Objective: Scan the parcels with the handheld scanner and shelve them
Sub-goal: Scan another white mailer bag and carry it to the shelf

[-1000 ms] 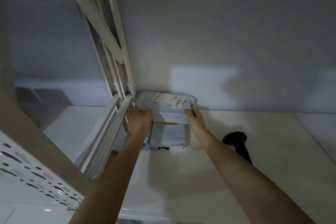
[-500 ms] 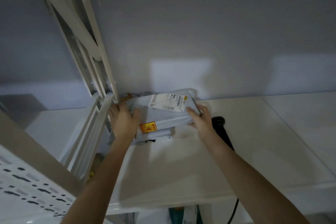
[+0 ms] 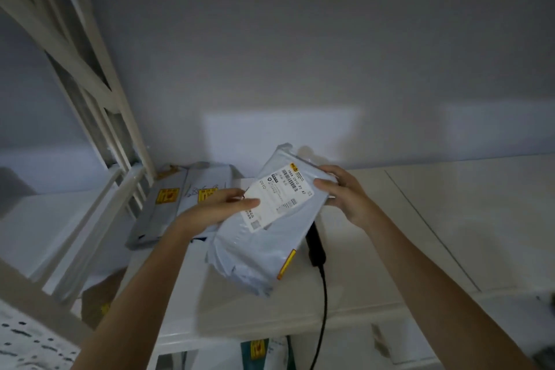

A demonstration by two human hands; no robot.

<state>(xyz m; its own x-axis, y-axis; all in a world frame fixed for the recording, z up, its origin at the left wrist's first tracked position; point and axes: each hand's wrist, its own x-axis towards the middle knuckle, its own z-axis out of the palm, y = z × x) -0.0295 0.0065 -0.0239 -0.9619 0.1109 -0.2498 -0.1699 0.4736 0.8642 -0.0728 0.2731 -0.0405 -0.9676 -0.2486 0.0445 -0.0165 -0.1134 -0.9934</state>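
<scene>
Above shelf edge (image 3: 270, 336), hand-held parcel (image 3: 264, 249)

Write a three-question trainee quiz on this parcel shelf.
1. True or false: both hands hold the grey parcel.
2. Where is the scanner? A) in the right hand B) lying on the shelf C) on the floor
3. What white thing faces up on the parcel?

Key: 1 true, with the left hand as well; 2 B, partly hidden under the parcel; 3 the label.
</scene>
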